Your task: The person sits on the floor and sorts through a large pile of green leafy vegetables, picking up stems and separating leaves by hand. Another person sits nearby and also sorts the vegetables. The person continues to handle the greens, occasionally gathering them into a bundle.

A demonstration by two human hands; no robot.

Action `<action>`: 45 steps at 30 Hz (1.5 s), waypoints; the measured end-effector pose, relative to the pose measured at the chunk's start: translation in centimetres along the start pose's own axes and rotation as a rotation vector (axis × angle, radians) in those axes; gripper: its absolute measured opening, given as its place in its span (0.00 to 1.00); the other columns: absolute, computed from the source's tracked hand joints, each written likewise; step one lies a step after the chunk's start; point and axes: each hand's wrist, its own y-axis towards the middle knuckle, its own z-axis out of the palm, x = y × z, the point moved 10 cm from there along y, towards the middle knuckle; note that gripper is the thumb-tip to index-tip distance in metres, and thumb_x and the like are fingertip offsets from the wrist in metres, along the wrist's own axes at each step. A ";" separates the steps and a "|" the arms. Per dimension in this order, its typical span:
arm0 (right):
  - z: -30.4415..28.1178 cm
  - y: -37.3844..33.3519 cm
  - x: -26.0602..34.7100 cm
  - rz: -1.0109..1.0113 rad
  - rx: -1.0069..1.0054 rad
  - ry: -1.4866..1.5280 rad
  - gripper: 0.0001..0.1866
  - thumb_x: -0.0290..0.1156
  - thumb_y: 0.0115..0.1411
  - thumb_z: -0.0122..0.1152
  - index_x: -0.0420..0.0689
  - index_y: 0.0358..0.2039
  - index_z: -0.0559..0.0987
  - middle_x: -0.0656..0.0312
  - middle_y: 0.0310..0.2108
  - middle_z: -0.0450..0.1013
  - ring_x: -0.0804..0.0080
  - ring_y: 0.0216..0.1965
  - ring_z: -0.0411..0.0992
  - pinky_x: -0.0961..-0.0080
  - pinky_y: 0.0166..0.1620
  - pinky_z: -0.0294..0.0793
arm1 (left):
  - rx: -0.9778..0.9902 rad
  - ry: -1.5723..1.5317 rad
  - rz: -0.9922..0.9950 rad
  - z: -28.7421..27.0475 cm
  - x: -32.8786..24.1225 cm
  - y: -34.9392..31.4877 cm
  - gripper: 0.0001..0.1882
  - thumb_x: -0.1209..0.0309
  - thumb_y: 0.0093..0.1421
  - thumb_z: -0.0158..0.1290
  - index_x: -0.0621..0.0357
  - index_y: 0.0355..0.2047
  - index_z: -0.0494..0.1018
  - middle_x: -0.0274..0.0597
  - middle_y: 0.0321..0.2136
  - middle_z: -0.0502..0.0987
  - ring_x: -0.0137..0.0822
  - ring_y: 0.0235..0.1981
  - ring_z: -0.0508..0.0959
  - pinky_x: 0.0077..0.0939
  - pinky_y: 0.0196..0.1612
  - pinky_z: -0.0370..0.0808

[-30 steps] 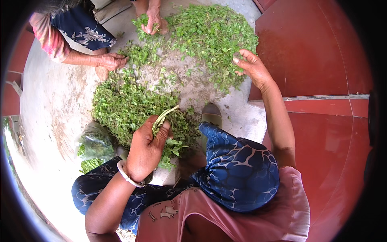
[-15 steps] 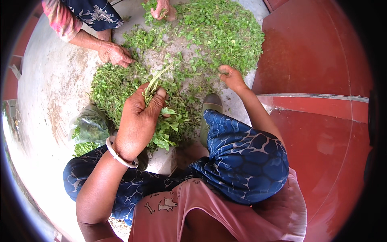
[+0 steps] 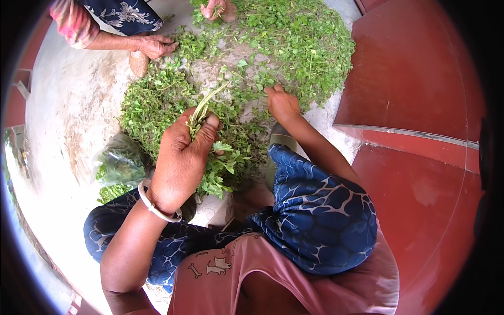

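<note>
My left hand (image 3: 179, 157), a white bangle on its wrist, is closed round a small bunch of leafy green stems (image 3: 209, 101). Pale stem ends stick up past the thumb, and jagged leaves hang out below the fist. Over the right part of the spread greens (image 3: 299, 50), my right hand (image 3: 283, 105) has its fingers pinched together by some thin stems. Whatever sits between those fingertips is too small to make out. A darker heap of greens (image 3: 152, 105) lies beyond and left of my left hand.
Across from me, another person's hands (image 3: 156, 46) pick among the greens. A clear plastic bag (image 3: 122, 160) with greens stands by my left knee. My shoe (image 3: 282, 137) rests at the pile's near edge. Red panels (image 3: 409, 68) border the concrete floor on the right.
My right hand has moved left onto the greens, its fingers now pinched. My left hand keeps its bunch almost still. The other person's hand at the left has shifted farther from me.
</note>
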 end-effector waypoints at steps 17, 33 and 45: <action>-7.9 -2.9 0.9 0.219 0.495 1.221 0.04 0.31 0.60 0.55 0.47 0.34 0.73 0.68 0.28 0.72 0.83 0.26 0.69 0.86 0.26 0.67 | -0.095 0.136 0.133 -1.3 -1.3 0.0 0.12 0.66 0.62 0.52 0.65 0.36 0.69 0.31 0.18 0.67 0.23 0.20 0.64 0.20 0.24 0.66; -14.1 -6.4 6.9 0.156 0.617 1.488 0.10 0.32 0.58 0.58 0.45 0.40 0.73 0.72 0.30 0.69 0.82 0.30 0.70 0.86 0.26 0.64 | -0.003 0.776 0.738 4.0 -5.9 -1.0 0.19 0.77 0.49 0.57 0.60 0.44 0.71 0.50 0.35 0.77 0.49 0.35 0.77 0.36 0.39 0.74; -13.4 -8.1 9.4 0.164 0.765 1.513 0.09 0.31 0.58 0.57 0.45 0.39 0.74 0.72 0.28 0.69 0.84 0.29 0.69 0.86 0.25 0.65 | 0.043 1.227 0.903 6.3 -4.4 -2.7 0.22 0.75 0.42 0.56 0.57 0.42 0.71 0.42 0.27 0.74 0.42 0.29 0.75 0.34 0.36 0.70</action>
